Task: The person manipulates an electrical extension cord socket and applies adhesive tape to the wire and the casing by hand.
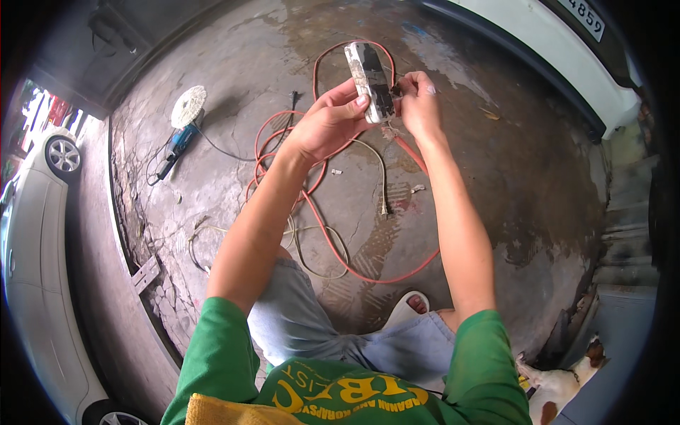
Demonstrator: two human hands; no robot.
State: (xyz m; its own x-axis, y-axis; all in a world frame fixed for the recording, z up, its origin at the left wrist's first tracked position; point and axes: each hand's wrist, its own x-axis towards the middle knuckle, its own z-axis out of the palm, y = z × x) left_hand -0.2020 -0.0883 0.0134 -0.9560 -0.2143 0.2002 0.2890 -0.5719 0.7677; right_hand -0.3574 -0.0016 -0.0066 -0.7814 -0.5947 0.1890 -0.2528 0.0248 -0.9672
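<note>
Held out in front of me is a worn oblong box (370, 74), white along its edges with a dark, peeling face, resembling an extension outlet. My left hand (331, 120) grips its lower left side, thumb across the edge. At its right side my right hand (421, 105) is closed with fingertips pinched around a small dark piece, which may be a plug; the fingers partly hide it. An orange cord (340, 253) loops over the floor below and behind both hands, and its thicker stretch passes under my right wrist.
A blue power polisher (183, 142) with a white fluffy pad (188, 106) lies at the left. Pale cable (384, 185) with a plug tangles near the orange cord. Cars flank me, a silver one (42, 262) left and a white one (567, 57) far right. A dog (559, 386) is at lower right.
</note>
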